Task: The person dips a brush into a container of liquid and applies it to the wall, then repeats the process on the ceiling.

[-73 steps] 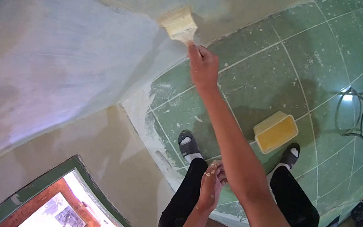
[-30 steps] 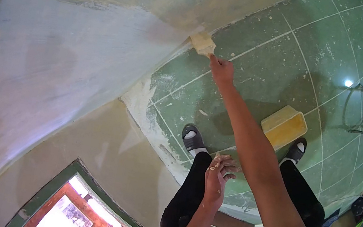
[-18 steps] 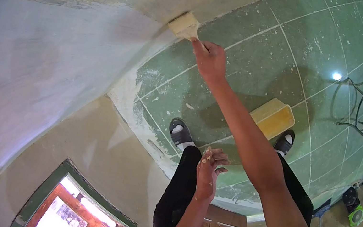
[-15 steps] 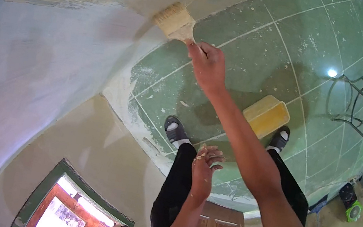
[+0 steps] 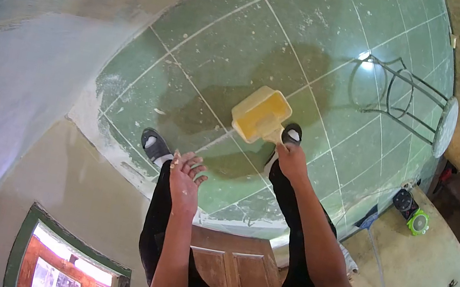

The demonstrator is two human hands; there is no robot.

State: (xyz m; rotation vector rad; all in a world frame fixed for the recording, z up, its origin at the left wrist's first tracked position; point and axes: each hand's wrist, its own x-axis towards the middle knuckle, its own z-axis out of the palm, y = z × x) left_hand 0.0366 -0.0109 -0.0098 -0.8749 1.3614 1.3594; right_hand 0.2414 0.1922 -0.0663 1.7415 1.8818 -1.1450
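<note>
My right hand is closed round the handle of a wide paintbrush. The bristle end reaches into a yellowish rectangular container on the floor, overlapping the liquid inside. In front of my left leg, my left hand holds nothing; its fingers are loosely spread and flecked with pale paint or plaster. The container stands on the tiles between my two slippered feet, nearer the right one.
Green floor tiles carry white spatters. A partly coated wall rises at left. To the right lies a metal-legged stool. A black and green device sits lower right, near a wooden door and a green-framed window.
My right hand has brought the paintbrush from the wall's lower edge down to the container. My view has turned to the right, and my left hand remains empty.
</note>
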